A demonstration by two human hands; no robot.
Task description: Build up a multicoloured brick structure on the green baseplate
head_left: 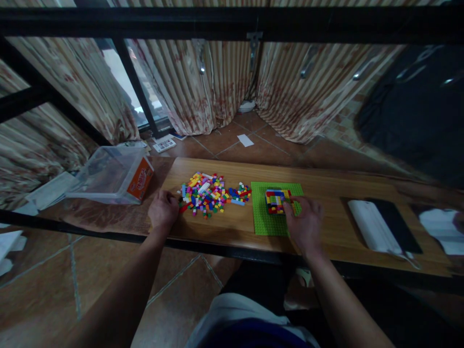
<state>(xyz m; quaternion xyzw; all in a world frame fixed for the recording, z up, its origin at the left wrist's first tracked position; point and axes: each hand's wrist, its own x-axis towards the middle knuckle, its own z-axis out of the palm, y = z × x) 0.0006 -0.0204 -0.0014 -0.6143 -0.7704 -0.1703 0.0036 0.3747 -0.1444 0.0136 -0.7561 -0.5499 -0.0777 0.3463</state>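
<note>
On the wooden table lies a green studded baseplate [261, 220]. A small block-like build of toy bricks [277, 200] in red, blue, yellow and white stands on it. My right hand [306, 223] reaches in from the right, thumb and forefinger closed at the build's right side. A heap of loose toy bricks [206, 193] in many colours spreads to the left of the plate. My left hand [164, 210] rests at the heap's left edge, fingers curled in; whatever they hold is hidden. A smaller group of bricks [239, 193] lies between heap and plate.
A clear plastic box [105, 166] with an orange label stands at the table's left end. On the right lie a white pouch-like object [373, 227] and a dark flat object [398, 224]. A black metal bar [232, 21] crosses above, before striped curtains [224, 87].
</note>
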